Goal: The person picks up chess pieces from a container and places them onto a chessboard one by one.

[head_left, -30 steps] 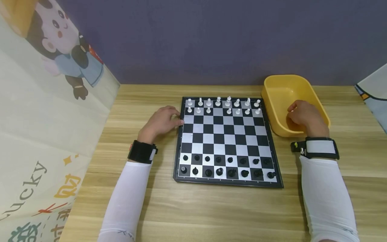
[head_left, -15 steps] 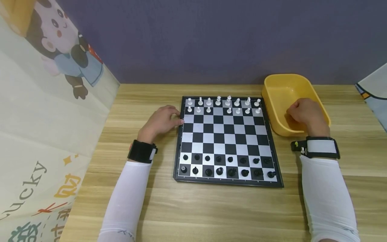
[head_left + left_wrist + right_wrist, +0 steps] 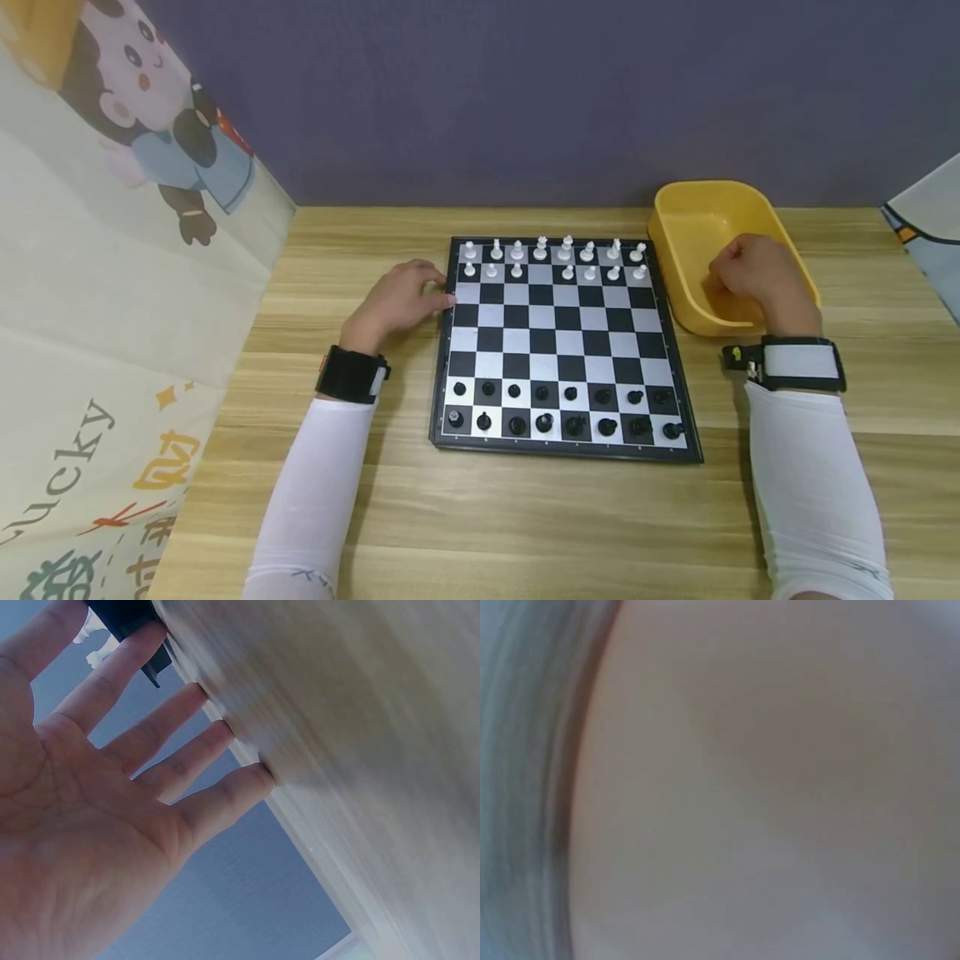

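Note:
A chessboard (image 3: 542,346) lies on the wooden table, with white chess pieces (image 3: 541,248) in two rows at the far side and black chess pieces (image 3: 544,422) in two rows at the near side. The front white row has one bare square near its middle. My left hand (image 3: 401,302) touches the board's left edge with thumb and fingertips; in the left wrist view its fingers are nearly straight. Inside the yellow bin (image 3: 671,275), right of the board, my right hand (image 3: 767,279) reaches down with curled fingers. Its fingertips are hidden, and the right wrist view is a pale blur.
A dark wall (image 3: 480,100) rises behind the table's far edge. At the left hangs a pale printed cloth (image 3: 90,292), and another printed cloth (image 3: 937,217) shows at the far right. Bare wood (image 3: 570,533) lies in front of the board.
In the yellow bin, my right hand has shifted slightly farther in and its thumb and fingers have curled closer together. My left hand stays at the board's edge.

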Tool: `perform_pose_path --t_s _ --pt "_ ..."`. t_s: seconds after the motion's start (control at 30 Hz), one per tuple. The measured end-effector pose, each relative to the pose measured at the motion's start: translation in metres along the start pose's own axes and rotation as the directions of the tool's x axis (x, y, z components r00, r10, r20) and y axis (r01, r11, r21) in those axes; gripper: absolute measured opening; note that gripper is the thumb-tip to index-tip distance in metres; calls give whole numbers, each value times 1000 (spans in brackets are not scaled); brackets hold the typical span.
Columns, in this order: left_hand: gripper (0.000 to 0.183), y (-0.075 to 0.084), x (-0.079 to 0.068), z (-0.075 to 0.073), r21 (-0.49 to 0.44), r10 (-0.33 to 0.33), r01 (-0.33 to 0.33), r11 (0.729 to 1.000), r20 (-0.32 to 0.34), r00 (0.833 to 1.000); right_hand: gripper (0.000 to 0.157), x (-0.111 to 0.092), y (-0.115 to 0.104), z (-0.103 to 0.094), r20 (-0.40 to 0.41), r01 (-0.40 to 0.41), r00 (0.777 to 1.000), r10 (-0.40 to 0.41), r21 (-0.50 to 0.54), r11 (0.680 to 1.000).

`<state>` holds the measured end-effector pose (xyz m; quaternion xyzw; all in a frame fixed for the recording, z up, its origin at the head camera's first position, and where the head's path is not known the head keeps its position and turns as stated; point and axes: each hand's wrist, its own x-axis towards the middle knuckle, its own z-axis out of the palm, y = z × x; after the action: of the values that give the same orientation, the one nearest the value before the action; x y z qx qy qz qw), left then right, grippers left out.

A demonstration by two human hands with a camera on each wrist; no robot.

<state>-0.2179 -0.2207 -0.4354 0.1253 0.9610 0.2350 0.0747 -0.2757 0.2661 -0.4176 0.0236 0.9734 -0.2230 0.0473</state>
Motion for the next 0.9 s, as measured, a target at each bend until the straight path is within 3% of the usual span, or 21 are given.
perform_pose_path --t_s 0.37,0.73,0.9 --pt "44 0 1 0 2 -8 8 1000 3 1000 33 -2 -8 -8 -26 51 998 -51 -31 998" --pt "44 -1 1 0 19 -2 2 1000 8 1000 34 -10 -23 -18 -14 57 998 -57 -1 998" --pt "44 -1 1 0 20 -1 0 1000 8 1000 37 -14 -31 -23 -43 101 994 -100 9 995"
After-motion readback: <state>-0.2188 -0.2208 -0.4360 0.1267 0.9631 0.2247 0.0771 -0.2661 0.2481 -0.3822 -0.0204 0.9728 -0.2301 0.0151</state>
